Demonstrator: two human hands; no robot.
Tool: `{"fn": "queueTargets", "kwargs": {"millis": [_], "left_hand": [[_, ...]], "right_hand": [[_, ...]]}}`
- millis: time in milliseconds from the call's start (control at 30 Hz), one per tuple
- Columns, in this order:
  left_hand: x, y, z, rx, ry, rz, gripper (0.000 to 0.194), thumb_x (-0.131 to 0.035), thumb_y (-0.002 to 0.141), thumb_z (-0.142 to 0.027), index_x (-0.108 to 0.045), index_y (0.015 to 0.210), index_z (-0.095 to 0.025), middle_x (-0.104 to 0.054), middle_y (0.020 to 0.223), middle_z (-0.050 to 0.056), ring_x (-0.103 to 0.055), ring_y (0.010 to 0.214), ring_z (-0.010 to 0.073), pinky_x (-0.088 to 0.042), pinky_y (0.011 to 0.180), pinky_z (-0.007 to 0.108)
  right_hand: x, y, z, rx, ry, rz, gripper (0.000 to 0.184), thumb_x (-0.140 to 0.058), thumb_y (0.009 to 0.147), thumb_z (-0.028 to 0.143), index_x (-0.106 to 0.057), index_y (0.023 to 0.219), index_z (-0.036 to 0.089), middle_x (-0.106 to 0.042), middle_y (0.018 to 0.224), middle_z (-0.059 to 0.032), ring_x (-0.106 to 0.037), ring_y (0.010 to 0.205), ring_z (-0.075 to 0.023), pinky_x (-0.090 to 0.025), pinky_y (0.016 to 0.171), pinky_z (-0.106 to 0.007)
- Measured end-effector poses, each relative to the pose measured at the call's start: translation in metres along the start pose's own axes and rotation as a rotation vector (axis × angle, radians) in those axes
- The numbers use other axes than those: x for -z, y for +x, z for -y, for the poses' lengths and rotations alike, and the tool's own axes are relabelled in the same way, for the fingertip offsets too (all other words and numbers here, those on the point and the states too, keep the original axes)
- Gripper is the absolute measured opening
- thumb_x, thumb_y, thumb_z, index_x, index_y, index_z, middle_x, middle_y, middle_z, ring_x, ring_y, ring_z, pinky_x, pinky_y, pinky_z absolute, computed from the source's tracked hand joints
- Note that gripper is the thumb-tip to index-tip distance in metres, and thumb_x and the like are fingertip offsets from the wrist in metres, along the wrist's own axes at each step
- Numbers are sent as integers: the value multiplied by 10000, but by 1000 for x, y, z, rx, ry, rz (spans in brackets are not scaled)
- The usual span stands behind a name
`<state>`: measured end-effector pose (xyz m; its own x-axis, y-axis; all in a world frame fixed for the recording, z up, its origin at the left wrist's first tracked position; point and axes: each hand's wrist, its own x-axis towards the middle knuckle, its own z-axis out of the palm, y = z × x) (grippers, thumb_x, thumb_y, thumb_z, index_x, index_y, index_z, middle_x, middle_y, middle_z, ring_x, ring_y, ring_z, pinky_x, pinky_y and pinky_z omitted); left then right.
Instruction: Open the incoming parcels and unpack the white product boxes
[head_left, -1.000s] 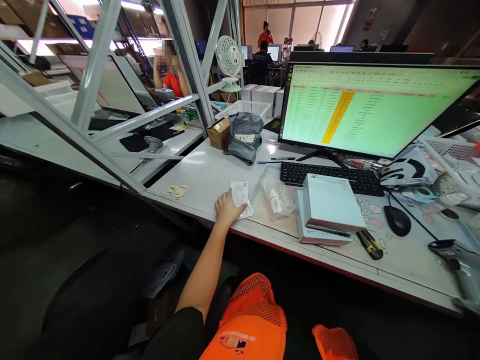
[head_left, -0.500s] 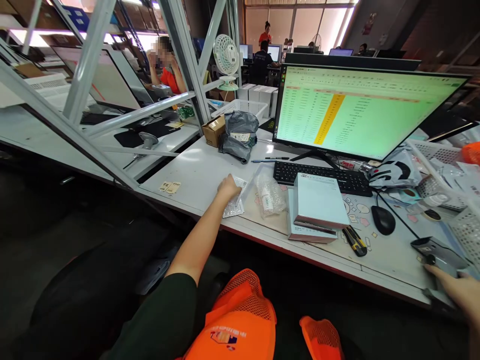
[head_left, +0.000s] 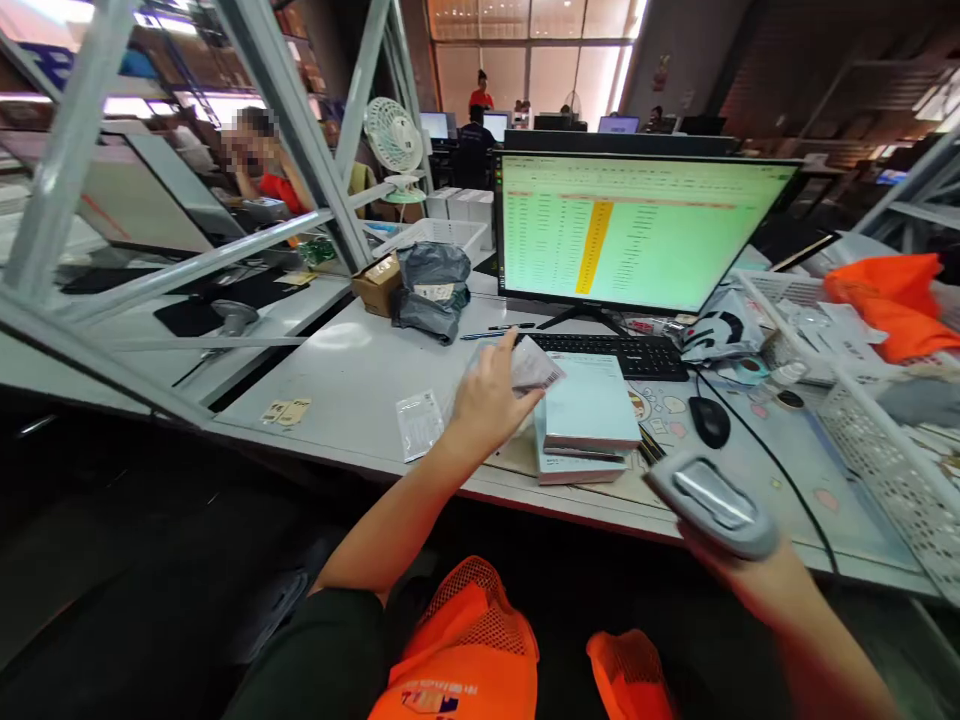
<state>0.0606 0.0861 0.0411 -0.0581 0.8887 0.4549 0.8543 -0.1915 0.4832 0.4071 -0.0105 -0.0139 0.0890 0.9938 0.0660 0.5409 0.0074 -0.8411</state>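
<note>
My left hand is raised over the desk with a small flat packet pinched between thumb and fingers; a printed barcode shows on it. Held in my right hand is a grey handheld barcode scanner, its head pointing up and left over the desk's front edge. A second flat packet, pale with printed text, lies on the desk left of my left wrist. Beside the left hand are two stacked light-blue boxes. The bubble-wrapped item near them is mostly hidden behind my hand.
A monitor stands behind a black keyboard. To the right are a mouse, the scanner cable and white baskets. A grey plastic parcel and a cardboard box sit at the back left, beside metal frame bars.
My left hand has lifted one packet off the desk and moved right, leaving another lying there. My right hand has come into view, taken hold of the scanner and brought it left.
</note>
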Motion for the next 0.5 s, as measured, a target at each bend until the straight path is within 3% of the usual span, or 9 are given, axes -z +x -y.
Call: {"fn": "queueTargets", "kwargs": {"millis": [67, 133, 267, 367, 500], "left_hand": [[-11, -3, -23, -67, 22, 33, 901, -788, 858, -388, -304, 1605, -247, -589, 1367, 130, -638, 1206, 316, -558, 963, 381], [-20, -5, -36, -108, 40, 60, 884, -775, 870, -354, -300, 1608, -243, -609, 1285, 117, -672, 1113, 292, -569, 910, 358], [-20, -9, -29, -119, 47, 95, 896, -768, 881, -364, -276, 1621, -240, -605, 1295, 127, -678, 1108, 303, -573, 924, 379], [-10, -13, 17, -21, 59, 82, 906, -779, 867, -403, -292, 1617, -261, -589, 1381, 139, -632, 1236, 341, -542, 1032, 424], [0, -17, 112, 363, 181, 126, 958, -775, 839, -422, -294, 1621, -147, -534, 1452, 217, -565, 1330, 409, -486, 1115, 493]], "right_hand": [[-16, 8, 23, 140, 33, 129, 541, -798, 679, 495, -723, 1137, 219, -765, 959, -91, -740, 913, -336, -643, 867, -441], [-26, 16, 38, 202, 30, 177, 453, -776, 736, 435, -732, 1109, 182, -767, 985, -90, -733, 899, -290, -636, 837, -372], [-25, 15, 30, 186, 51, 111, 462, -787, 752, 444, -730, 1122, 172, -771, 1023, -86, -734, 924, -284, -625, 803, -346], [3, 18, -4, 30, 24, 20, 498, -790, 732, 537, -742, 1081, 185, -771, 895, -72, -736, 805, -298, -627, 747, -383], [64, 51, -71, -337, -114, -159, 498, -831, 602, 602, -730, 882, 203, -741, 741, -113, -733, 773, -369, -604, 638, -425]]}}
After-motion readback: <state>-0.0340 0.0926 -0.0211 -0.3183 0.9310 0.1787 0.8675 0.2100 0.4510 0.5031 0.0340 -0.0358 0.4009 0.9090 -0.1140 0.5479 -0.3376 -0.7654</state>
